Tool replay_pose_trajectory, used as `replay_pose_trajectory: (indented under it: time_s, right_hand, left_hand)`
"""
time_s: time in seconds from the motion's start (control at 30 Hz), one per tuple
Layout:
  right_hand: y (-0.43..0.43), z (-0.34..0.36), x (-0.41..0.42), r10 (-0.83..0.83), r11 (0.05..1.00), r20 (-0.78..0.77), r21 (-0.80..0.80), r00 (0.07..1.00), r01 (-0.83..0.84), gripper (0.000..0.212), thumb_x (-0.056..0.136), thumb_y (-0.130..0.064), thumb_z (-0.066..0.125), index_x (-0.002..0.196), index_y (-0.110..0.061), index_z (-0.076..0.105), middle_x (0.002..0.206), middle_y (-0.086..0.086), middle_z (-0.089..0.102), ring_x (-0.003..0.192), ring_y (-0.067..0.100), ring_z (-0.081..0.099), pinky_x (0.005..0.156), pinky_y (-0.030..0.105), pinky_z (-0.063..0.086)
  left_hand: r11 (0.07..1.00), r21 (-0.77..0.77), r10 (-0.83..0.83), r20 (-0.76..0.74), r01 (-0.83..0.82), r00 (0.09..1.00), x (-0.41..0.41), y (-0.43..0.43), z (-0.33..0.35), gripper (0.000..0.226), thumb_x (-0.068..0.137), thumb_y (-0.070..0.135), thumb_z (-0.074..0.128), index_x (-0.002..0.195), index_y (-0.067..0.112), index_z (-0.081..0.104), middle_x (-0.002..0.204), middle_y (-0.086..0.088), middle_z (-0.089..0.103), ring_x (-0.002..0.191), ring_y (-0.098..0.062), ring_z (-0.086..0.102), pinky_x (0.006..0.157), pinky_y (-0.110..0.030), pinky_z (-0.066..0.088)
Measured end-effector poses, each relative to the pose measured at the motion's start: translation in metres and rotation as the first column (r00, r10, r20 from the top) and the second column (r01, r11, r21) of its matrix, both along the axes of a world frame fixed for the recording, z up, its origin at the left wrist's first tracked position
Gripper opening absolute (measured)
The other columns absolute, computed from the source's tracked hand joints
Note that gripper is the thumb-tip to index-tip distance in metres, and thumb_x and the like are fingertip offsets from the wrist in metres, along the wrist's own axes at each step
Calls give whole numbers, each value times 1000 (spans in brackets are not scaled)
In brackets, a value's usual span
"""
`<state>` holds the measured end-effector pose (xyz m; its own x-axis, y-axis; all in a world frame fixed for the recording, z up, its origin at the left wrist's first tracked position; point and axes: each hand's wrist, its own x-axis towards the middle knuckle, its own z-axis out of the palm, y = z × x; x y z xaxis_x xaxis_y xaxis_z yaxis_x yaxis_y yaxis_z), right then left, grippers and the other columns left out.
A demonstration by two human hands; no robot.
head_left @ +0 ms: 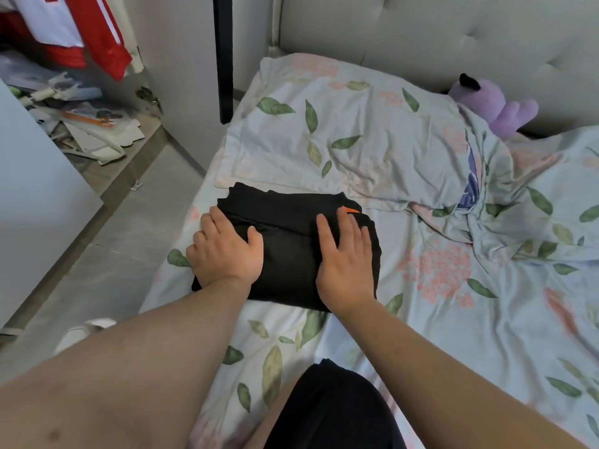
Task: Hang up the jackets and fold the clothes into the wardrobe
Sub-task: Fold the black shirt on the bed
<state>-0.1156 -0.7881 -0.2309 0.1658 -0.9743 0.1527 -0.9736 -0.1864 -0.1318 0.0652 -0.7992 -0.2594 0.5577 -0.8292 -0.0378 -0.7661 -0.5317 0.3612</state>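
Observation:
A black garment folded into a compact rectangle lies on the floral bed sheet, just below the pillow. A small orange patch shows at its upper right. My left hand rests on the garment's left edge, thumb on top and fingers over the side. My right hand lies flat on the right part with fingers straight and spread. At the top left a red and white jacket hangs in the open wardrobe.
A floral pillow and a purple plush toy lie near the padded headboard. A crumpled duvet fills the right. Papers and boxes clutter the wardrobe floor. A white door panel stands at the left.

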Motion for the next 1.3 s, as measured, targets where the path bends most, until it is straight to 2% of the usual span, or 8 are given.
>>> replay_pose_trajectory:
  time_s: [0.13, 0.23, 0.6, 0.8, 0.93, 1.03, 1.17, 1.3]
  right_hand:
    - [-11, 6, 44, -122, 978, 50, 175, 991, 111, 59, 98, -41, 28, 152, -19, 35, 158, 9, 33, 149, 23, 22, 124, 45, 2]
    - [-5, -11, 66, -234, 964, 60, 147, 970, 223, 68, 93, -52, 26, 150, -16, 39, 157, 10, 35, 149, 26, 22, 124, 46, 2]
    - [-24, -35, 72, -237, 966, -51, 94, 970, 240, 70, 87, -49, 20, 141, -14, 49, 147, 14, 47, 143, 32, 33, 123, 50, 11]
    - [-21, -27, 72, -247, 966, -2, 73, 969, 246, 72, 87, -50, 19, 140, -15, 51, 147, 13, 48, 142, 30, 34, 123, 49, 11]
    - [-18, -25, 70, -244, 969, 47, 42, 969, 242, 72, 86, -51, 19, 138, -15, 54, 145, 11, 51, 140, 27, 37, 123, 46, 11]
    - [-21, -20, 62, -237, 970, 102, 82, 966, 229, 69, 88, -50, 23, 139, -17, 54, 146, 7, 51, 139, 23, 39, 123, 41, 11]
    - [-27, -11, 57, -200, 969, 138, 176, 970, 174, 54, 99, -43, 31, 145, -21, 48, 152, 4, 43, 144, 20, 32, 124, 39, 10]
    - [-27, 2, 34, -93, 976, -23, 193, 995, 95, 54, 102, -44, 26, 149, -20, 41, 158, 8, 34, 147, 25, 27, 123, 40, 9]
  left_hand:
    - [1000, -19, 3, -28, -3, 1000, 0, 3, 2, 74, 92, 52, 41, 150, 9, 24, 145, -11, 42, 113, -33, 51, 91, -46, 40]
    - [1000, -23, -11, -48, 10, 999, 4, 2, 1, 73, 94, 49, 39, 152, 9, 21, 150, -10, 38, 118, -31, 49, 95, -46, 39]
    - [997, -75, -34, -125, 25, 992, 8, 5, -2, 75, 91, 44, 50, 152, 9, 25, 153, -13, 38, 122, -36, 50, 94, -49, 44]
    - [989, -68, -140, -106, 133, 984, 11, 18, 8, 104, 78, 70, 54, 155, 9, 20, 160, -20, 23, 139, -37, 36, 107, -51, 36]
    - [958, -89, -258, 142, 272, 956, -3, 27, 12, 82, 92, 48, 38, 153, -4, 20, 161, -27, 14, 151, -38, 10, 122, -55, 11]
    - [952, -26, -303, 80, 306, 950, -10, 7, 19, 71, 99, 40, 18, 156, -1, 4, 164, -20, -2, 153, -31, -6, 124, -47, -4]
    - [969, 44, -247, 67, 245, 967, -8, -2, 7, 73, 101, 46, 20, 156, 3, -1, 165, -17, -3, 153, -28, -5, 124, -45, -4]
    - [967, 92, -244, 73, 237, 967, -11, -8, 8, 73, 101, 44, 19, 156, 2, -3, 165, -17, -3, 153, -29, -4, 124, -46, -1]
